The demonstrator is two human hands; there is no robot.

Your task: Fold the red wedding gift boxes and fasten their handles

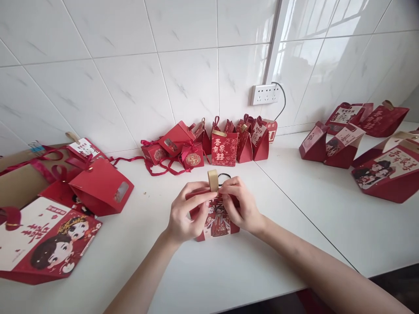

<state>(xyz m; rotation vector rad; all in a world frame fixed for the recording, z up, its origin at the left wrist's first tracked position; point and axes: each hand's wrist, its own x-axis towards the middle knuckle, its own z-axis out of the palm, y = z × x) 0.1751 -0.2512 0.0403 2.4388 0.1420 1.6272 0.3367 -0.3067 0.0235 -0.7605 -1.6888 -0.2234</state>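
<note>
A small red gift box (216, 223) with a cartoon couple printed on its front stands on the white table (229, 270) in front of me. My left hand (186, 213) grips its left side, fingers pinched at the top by the gold loop handle (213, 179). My right hand (240, 204) holds the right side, fingers closed on the top edge next to the same handle. A black hair band (224, 176) lies just behind the box.
A cluster of small red boxes and ribbons (209, 146) sits against the tiled wall. Larger red boxes lie at the left (49, 237) and right (386, 174). A cardboard box (19, 174) is at far left. A wall socket (264, 93) is above.
</note>
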